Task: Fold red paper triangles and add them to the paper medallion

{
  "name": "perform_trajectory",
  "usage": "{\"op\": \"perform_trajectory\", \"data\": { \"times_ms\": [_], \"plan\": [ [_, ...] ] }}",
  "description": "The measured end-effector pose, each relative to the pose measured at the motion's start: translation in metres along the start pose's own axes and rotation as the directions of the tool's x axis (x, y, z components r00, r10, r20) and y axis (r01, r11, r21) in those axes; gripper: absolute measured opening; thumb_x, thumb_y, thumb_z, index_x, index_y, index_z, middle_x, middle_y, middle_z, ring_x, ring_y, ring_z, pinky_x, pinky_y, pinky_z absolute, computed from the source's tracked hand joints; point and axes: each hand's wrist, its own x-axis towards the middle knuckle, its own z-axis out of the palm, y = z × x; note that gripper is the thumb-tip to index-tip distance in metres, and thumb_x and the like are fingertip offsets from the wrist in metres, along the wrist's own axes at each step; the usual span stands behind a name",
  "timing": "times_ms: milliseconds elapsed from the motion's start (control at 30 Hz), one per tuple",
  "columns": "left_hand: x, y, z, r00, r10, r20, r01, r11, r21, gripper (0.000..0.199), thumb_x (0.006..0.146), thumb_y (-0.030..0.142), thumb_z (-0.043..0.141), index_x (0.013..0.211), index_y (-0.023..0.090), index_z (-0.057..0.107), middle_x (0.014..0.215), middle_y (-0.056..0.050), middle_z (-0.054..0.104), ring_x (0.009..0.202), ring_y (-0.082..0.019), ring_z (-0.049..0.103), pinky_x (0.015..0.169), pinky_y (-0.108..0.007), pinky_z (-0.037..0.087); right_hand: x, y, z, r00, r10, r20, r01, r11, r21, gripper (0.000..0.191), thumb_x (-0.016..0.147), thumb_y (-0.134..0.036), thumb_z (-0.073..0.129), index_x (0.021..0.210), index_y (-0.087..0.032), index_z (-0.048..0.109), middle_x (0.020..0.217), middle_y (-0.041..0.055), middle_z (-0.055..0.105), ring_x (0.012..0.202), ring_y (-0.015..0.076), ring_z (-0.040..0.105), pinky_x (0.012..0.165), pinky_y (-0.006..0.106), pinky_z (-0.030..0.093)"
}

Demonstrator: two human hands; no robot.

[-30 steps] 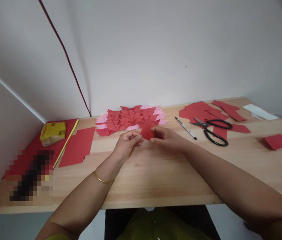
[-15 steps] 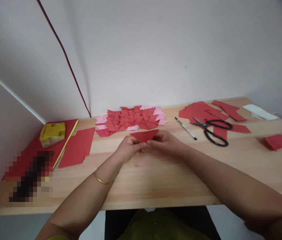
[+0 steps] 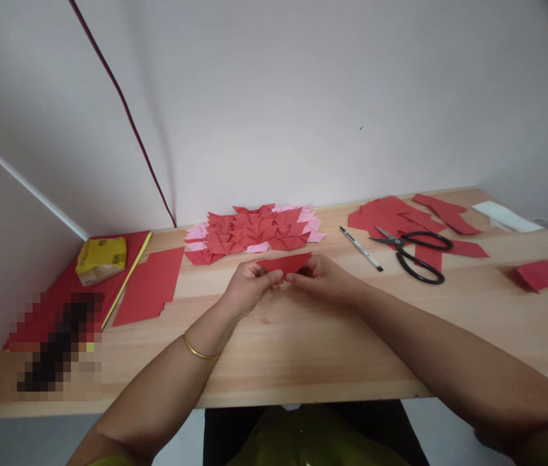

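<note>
A small folded red paper [image 3: 287, 264] with a straight upper edge is held between both hands above the wooden table [image 3: 303, 349]. My left hand [image 3: 253, 285] is closed on its left part, the thumb at its lower edge. Closed on the right part is my right hand [image 3: 317, 278], its thumb close to the left thumb. The fingers behind the paper are mostly hidden. Just beyond the hands lie rows of folded red and pink paper pieces [image 3: 254, 232].
Black-handled scissors [image 3: 400, 243], a pen [image 3: 361, 248] and red paper scraps [image 3: 388, 213] lie at the right, with a folded red square [image 3: 546, 275] farther out. A yellow packet [image 3: 102, 259] and red sheets [image 3: 150, 285] are at the left.
The red paper has shifted slightly to the right and its left corner is now more covered by the left fingers. Both hands keep hold of it.
</note>
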Motion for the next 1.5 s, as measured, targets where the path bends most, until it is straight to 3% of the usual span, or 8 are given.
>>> {"op": "perform_trajectory", "data": {
  "times_ms": [200, 367, 500, 667, 1033, 1200, 1367, 1500],
  "plan": [
    [0.002, 0.007, -0.006, 0.974, 0.081, -0.211, -0.101, 0.991, -0.086, 0.025, 0.063, 0.034, 0.076, 0.066, 0.013, 0.061, 0.057, 0.0, 0.06, 0.051, -0.008, 0.052, 0.055, -0.022, 0.042, -0.002, 0.008, -0.005, 0.994, 0.1, -0.047, -0.102, 0.994, -0.032, 0.032, 0.086, -0.038, 0.054, 0.108, -0.017, 0.065, 0.102, 0.0054, 0.069, 0.094, 0.0198, 0.062, 0.081, 0.03, 0.047],
    [0.007, 0.013, -0.017, 0.953, 0.114, -0.281, -0.168, 0.97, -0.174, 0.024, 0.066, 0.032, 0.075, 0.066, 0.014, 0.059, 0.058, 0.002, 0.058, 0.051, -0.007, 0.051, 0.055, -0.021, 0.043, -0.002, 0.008, -0.008, 0.977, 0.16, -0.143, -0.179, 0.975, -0.133, 0.035, 0.085, -0.039, 0.053, 0.106, -0.015, 0.065, 0.098, 0.0061, 0.069, 0.089, 0.0217, 0.062, 0.074, 0.03, 0.047],
    [0.006, 0.01, -0.013, 0.982, 0.074, -0.171, -0.114, 0.965, -0.236, 0.024, 0.068, 0.033, 0.074, 0.078, 0.015, 0.062, 0.062, 0.002, 0.059, 0.053, -0.008, 0.052, 0.055, -0.023, 0.046, 0.0, 0.006, -0.008, 0.969, 0.118, -0.215, -0.164, 0.964, -0.211, 0.032, 0.087, -0.037, 0.049, 0.102, -0.015, 0.066, 0.098, 0.0062, 0.068, 0.088, 0.0218, 0.061, 0.076, 0.031, 0.046],
    [-0.001, 0.004, 0.002, 1.0, 0.021, -0.008, -0.021, 1.0, 0.003, 0.02, 0.067, 0.027, 0.073, 0.075, 0.011, 0.064, 0.06, 0.0, 0.06, 0.051, -0.008, 0.053, 0.052, -0.021, 0.041, 0.001, 0.007, -0.006, 0.996, 0.047, -0.074, -0.063, 0.971, -0.229, 0.027, 0.088, -0.036, 0.048, 0.094, -0.018, 0.067, 0.095, 0.0044, 0.069, 0.091, 0.021, 0.061, 0.082, 0.032, 0.047],
    [-0.002, 0.003, 0.009, 0.999, -0.006, -0.044, 0.01, 0.995, 0.101, 0.01, 0.064, 0.021, 0.065, 0.064, 0.012, 0.062, 0.051, 0.001, 0.058, 0.046, -0.008, 0.05, 0.049, -0.02, 0.037, 0.0, 0.002, 0.001, 0.999, 0.044, 0.015, -0.041, 0.983, -0.178, 0.032, 0.089, -0.041, 0.047, 0.093, -0.016, 0.067, 0.091, 0.0047, 0.068, 0.084, 0.018, 0.061, 0.072, 0.027, 0.046],
    [0.002, 0.005, -0.003, 0.986, 0.072, -0.149, -0.058, 0.994, 0.095, 0.005, 0.063, 0.017, 0.062, 0.065, 0.013, 0.062, 0.047, 0.003, 0.056, 0.044, -0.007, 0.048, 0.049, -0.019, 0.036, -0.001, 0.005, -0.002, 0.997, 0.081, -0.008, -0.081, 0.983, -0.166, 0.03, 0.087, -0.041, 0.05, 0.099, -0.016, 0.064, 0.085, 0.0015, 0.064, 0.073, 0.0146, 0.056, 0.065, 0.024, 0.041],
    [0.008, 0.011, -0.022, 0.953, 0.133, -0.272, -0.1, 0.986, 0.134, 0.007, 0.064, 0.019, 0.064, 0.065, 0.014, 0.059, 0.045, 0.005, 0.054, 0.041, -0.006, 0.045, 0.045, -0.018, 0.032, -0.003, 0.007, -0.006, 0.984, 0.171, -0.042, -0.176, 0.967, -0.183, 0.03, 0.084, -0.044, 0.053, 0.083, -0.015, 0.061, 0.072, -0.0005, 0.056, 0.061, 0.0117, 0.048, 0.054, 0.022, 0.033],
    [0.008, 0.017, -0.023, 0.934, 0.14, -0.329, -0.147, 0.989, 0.004, 0.014, 0.067, 0.026, 0.068, 0.068, 0.015, 0.059, 0.049, 0.005, 0.054, 0.044, -0.006, 0.047, 0.052, -0.02, 0.041, -0.004, 0.011, -0.007, 0.979, 0.192, -0.074, -0.201, 0.968, -0.153, 0.031, 0.084, -0.045, 0.054, 0.083, -0.015, 0.062, 0.069, -0.0009, 0.055, 0.06, 0.0116, 0.048, 0.054, 0.023, 0.034]
  ]
}}
